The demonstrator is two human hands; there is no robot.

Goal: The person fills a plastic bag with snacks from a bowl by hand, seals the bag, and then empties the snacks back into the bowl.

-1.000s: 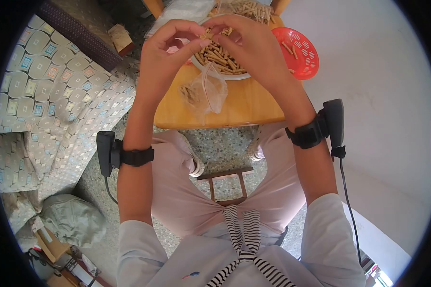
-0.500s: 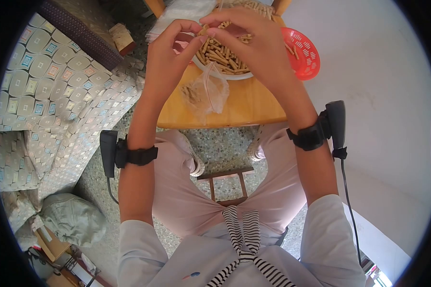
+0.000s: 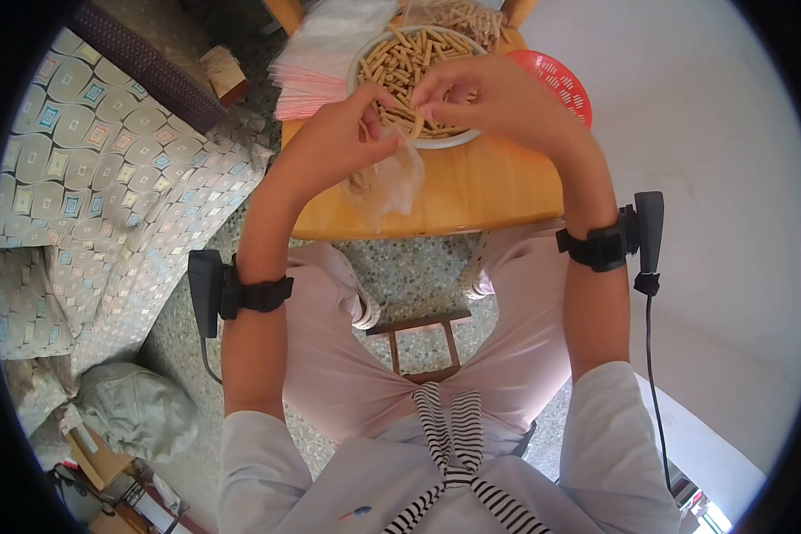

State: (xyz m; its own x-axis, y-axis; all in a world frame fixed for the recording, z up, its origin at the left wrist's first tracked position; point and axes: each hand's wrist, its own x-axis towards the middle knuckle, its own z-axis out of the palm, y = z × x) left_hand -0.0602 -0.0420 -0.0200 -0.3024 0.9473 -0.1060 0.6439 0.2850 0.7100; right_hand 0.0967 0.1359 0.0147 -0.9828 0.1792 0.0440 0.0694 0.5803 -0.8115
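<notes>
A small clear plastic bag [image 3: 392,182] with some brown material in it lies near the front of the wooden chair seat. My left hand [image 3: 351,133] is at its mouth, thumb and fingers closed on the bag's edge. My right hand [image 3: 494,96] pinches a short tan stick [image 3: 416,126] over the bag's opening. Just behind both hands stands a white bowl [image 3: 353,78] heaped with similar short tan sticks [image 3: 409,58]; my right hand covers part of it.
Flat plastic bags with pink edges [image 3: 307,84] are stacked left of the bowl. Behind it lies a clear bag of sticks [image 3: 463,20]. A red perforated basket [image 3: 561,84] sits at the right, beside the white wall [image 3: 676,116]. Patterned cloth [image 3: 107,169] hangs at the left.
Both hands have come down from above the bowl toward me, to the small bag's mouth. They were pinched together before; now they are slightly apart, and more of the bowl shows.
</notes>
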